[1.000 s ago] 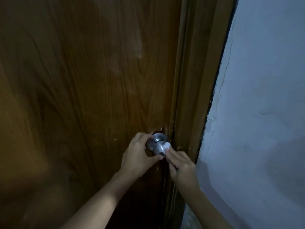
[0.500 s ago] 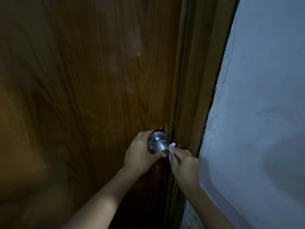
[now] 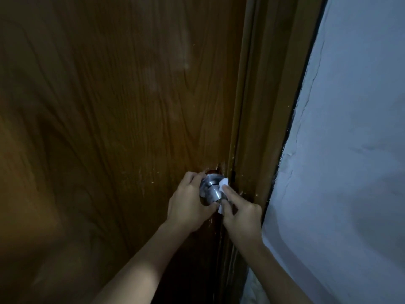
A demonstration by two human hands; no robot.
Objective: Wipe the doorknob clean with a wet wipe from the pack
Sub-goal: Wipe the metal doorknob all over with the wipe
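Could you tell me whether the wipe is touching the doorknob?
Touching: the head view shows the right hand pressing the wipe against the doorknob.

Left hand [image 3: 188, 207] curled around the doorknob [image 3: 211, 189]; right hand [image 3: 241, 211], beside the doorknob, pinches a wipe [image 3: 224, 183] against it.

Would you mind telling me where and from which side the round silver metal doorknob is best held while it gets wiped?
Grip the round silver metal doorknob from the left, round its narrower neck by the wooden door, as the left hand does. That probably leaves its right side free for the white wet wipe under the right hand.
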